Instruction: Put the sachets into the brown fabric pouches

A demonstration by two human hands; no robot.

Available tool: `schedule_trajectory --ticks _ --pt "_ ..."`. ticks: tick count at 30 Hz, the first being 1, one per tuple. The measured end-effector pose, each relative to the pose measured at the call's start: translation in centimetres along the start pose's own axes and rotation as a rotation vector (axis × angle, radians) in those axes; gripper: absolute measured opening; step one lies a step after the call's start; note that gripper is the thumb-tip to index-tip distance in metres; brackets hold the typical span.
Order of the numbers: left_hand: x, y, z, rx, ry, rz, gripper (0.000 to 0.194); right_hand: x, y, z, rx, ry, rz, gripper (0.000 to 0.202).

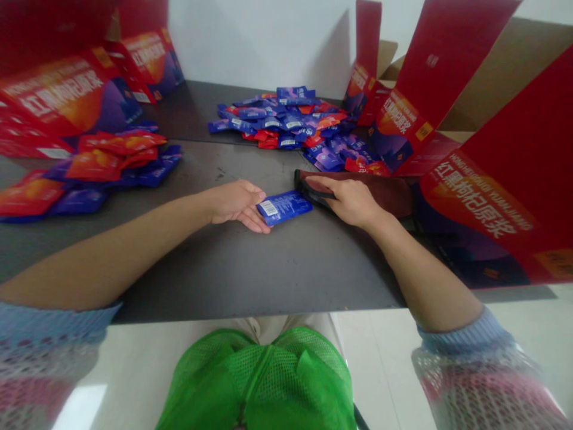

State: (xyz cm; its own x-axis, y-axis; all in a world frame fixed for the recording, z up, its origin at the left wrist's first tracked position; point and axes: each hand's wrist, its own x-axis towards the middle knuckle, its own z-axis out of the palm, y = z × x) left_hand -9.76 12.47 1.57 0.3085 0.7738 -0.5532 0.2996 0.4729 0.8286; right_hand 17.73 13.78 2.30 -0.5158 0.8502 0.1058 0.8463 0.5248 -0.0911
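Note:
My left hand (244,206) pinches the left end of a blue sachet (289,207), thumb above and fingers below. White print and a barcode show on the sachet's upper face. Its far end reaches to the black-trimmed mouth of a dark brown pouch (394,194), which lies flat on the table. My right hand (351,200) grips the pouch at that black-edged end, its index finger stretched along the top. The fingers beneath are partly hidden. Whether the sachet's tip is inside the pouch or just beside it, I cannot tell.
Blue and red sachets form a pile (286,119) at the back and a smaller heap (116,158) at the left. Open red cartons stand on the right (487,221) and left (67,95). The grey table (268,275) ends just before my green mesh garment (259,382).

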Motion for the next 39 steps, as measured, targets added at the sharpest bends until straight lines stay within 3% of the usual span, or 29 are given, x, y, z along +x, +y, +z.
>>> schedule_trajectory --ticks 7,14,19,25,28,33,39 --pt "-0.4 -0.1 0.4 -0.039 -0.022 0.067 0.013 -0.7 0.0 -0.8 0.053 -0.012 0.017 0.048" --pt "-0.3 0.7 0.6 -0.181 0.034 0.020 0.013 -0.5 -2.1 0.9 0.337 -0.048 -0.028 0.054" --pt "0.1 0.3 1.4 -0.192 0.197 0.066 0.011 -0.2 -5.4 1.7 0.544 -0.046 -0.230 0.056" --pt "0.1 0.4 1.8 -0.207 0.146 0.045 0.023 -0.8 -8.0 1.2 0.495 -0.055 -0.370 0.063" --pt "-0.2 1.0 1.8 -0.273 0.102 -0.019 0.025 -1.0 -7.9 1.0 0.461 -0.053 -0.475 0.070" --pt "-0.6 0.8 1.7 -0.317 0.216 -0.028 0.026 -0.6 -6.8 1.0 0.451 -0.033 -0.618 0.068" --pt "-1.1 0.3 1.7 -0.127 0.218 0.024 0.023 -0.8 -4.2 0.5 0.498 -0.013 -0.612 0.052"
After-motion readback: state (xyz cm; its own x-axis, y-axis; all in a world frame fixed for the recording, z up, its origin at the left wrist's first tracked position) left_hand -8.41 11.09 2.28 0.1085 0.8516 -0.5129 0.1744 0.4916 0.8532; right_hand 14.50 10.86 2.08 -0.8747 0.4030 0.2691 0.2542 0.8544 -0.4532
